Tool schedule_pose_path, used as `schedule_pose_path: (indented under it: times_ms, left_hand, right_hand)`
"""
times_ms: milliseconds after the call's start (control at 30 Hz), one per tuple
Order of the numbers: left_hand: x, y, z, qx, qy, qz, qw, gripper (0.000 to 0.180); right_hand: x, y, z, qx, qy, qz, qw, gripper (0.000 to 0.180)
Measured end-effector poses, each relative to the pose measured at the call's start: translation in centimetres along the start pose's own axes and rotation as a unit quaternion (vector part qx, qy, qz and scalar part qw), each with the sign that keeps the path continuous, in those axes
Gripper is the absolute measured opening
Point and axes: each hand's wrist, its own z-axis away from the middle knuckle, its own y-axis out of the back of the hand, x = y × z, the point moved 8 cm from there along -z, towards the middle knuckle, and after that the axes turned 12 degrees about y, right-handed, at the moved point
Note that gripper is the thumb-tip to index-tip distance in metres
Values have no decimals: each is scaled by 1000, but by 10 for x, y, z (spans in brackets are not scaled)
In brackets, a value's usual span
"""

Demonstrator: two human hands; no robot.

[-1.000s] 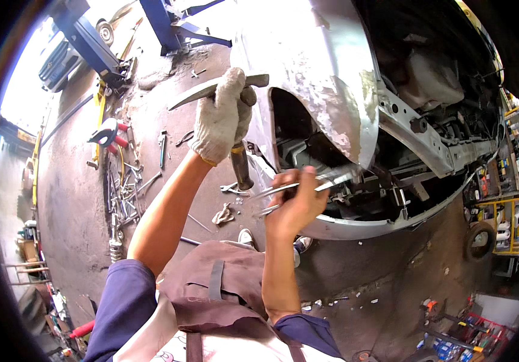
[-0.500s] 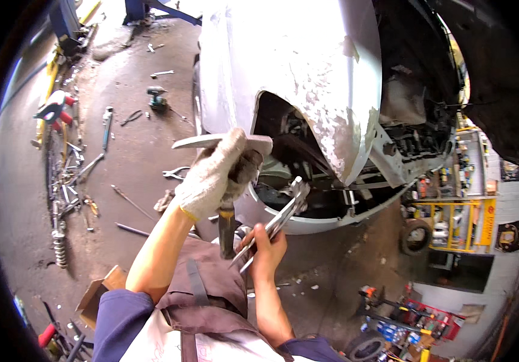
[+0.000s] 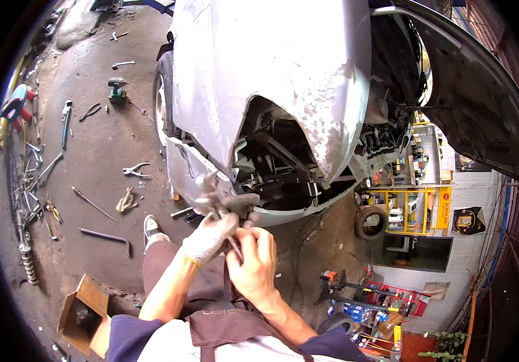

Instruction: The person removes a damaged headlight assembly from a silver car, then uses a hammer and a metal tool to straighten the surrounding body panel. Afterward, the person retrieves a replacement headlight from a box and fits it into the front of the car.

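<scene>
Left hand [image 3: 210, 236], gloved, and bare right hand [image 3: 254, 262] are both closed on blurred metal tools [image 3: 212, 202]; I cannot tell which grips which. I note the tools at the hands' 12 o'clock, near the damaged car [image 3: 259, 54]. Pliers [image 3: 130, 171] lie at 10 o'clock on the floor [image 3: 111, 208], an open carton [image 3: 93, 294] at 8.

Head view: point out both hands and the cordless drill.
Left hand [image 3: 212, 235]: head view, back of the glove.
Right hand [image 3: 253, 263]: head view, bare back of the hand.
Cordless drill [image 3: 116, 90]: head view, its grip.
</scene>
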Motion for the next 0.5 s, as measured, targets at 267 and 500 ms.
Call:
schedule_pose_path:
  times_ms: [267,500]
  left_hand:
    - [6,-15,23,117,-29,11,993,38]
    - [8,-113,41,192,-95,-130,968,37]
  right_hand:
    - [71,-74,82,-172,-199,-696,669,60]
    - [88,-19,86,-41,-143,-575,805,37]
